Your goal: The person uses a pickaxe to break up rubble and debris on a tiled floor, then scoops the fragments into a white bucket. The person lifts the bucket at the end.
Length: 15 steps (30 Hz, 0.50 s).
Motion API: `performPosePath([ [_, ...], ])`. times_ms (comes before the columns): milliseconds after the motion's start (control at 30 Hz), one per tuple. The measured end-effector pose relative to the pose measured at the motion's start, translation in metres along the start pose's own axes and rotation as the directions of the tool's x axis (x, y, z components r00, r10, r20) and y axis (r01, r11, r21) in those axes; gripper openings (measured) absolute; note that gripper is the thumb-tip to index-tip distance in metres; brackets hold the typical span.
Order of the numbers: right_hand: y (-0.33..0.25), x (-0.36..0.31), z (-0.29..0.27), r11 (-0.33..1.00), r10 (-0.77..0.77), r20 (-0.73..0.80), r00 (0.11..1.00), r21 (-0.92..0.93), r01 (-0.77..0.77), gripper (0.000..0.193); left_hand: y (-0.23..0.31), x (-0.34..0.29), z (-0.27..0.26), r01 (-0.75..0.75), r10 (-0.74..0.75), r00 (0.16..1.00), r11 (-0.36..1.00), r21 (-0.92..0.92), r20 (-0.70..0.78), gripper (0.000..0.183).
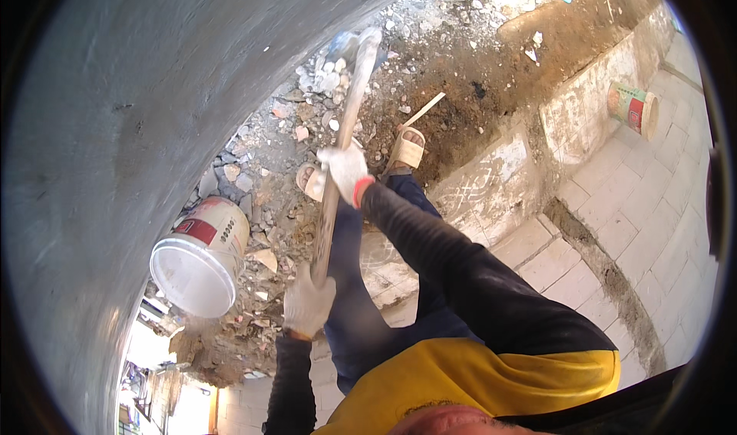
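Observation:
A hoe with a long wooden handle slants away from me over the rubble. Its bluish head is blurred and lies against stones at the far end. Around the lower end of the handle, my left hand is closed in a pale work glove. My right hand, also gloved and with a red cuff, grips the shaft farther up. Loose stones and broken chunks surround the hoe's head. My feet, in cream sandals, stand astride the handle's line.
A grey curved-looking wall runs along the left. Beside it a white bucket lies tilted on rubble. To the right are a low plastered ledge, pale paving and another bucket. A thin stick lies near my right foot.

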State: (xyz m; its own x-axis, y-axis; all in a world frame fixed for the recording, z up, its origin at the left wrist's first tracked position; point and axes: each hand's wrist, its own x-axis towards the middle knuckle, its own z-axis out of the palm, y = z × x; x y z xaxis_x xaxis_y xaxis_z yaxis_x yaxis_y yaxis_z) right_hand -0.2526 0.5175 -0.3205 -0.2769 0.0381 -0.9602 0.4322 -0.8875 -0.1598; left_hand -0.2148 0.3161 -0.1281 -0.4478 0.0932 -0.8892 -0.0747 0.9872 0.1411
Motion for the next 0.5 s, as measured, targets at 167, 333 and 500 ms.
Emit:
performPosePath([
  [167, 0.047, -0.076, -0.025, 0.994, 0.065, -0.052, 0.997, 0.088, -0.06, 0.026, -0.019, -0.086, 0.029, 0.008, -0.007, 0.999, 1.0, 0.027, -0.041, 0.041],
  [333, -0.029, -0.013, -0.07, 0.978, -0.177, -0.12, 0.977, 0.094, 0.189, 0.017, 0.04, 0.006, 0.038, -0.151, 0.15, 0.989, 0.986, 0.066, 0.011, 0.036],
  [500, -0.098, 0.116, -0.086, 0.968, -0.24, -0.133, 0.962, 0.037, 0.247, 0.01, 0.083, 0.123, 0.044, -0.269, 0.27, 0.962, 0.963, 0.028, -0.043, 0.045],
])
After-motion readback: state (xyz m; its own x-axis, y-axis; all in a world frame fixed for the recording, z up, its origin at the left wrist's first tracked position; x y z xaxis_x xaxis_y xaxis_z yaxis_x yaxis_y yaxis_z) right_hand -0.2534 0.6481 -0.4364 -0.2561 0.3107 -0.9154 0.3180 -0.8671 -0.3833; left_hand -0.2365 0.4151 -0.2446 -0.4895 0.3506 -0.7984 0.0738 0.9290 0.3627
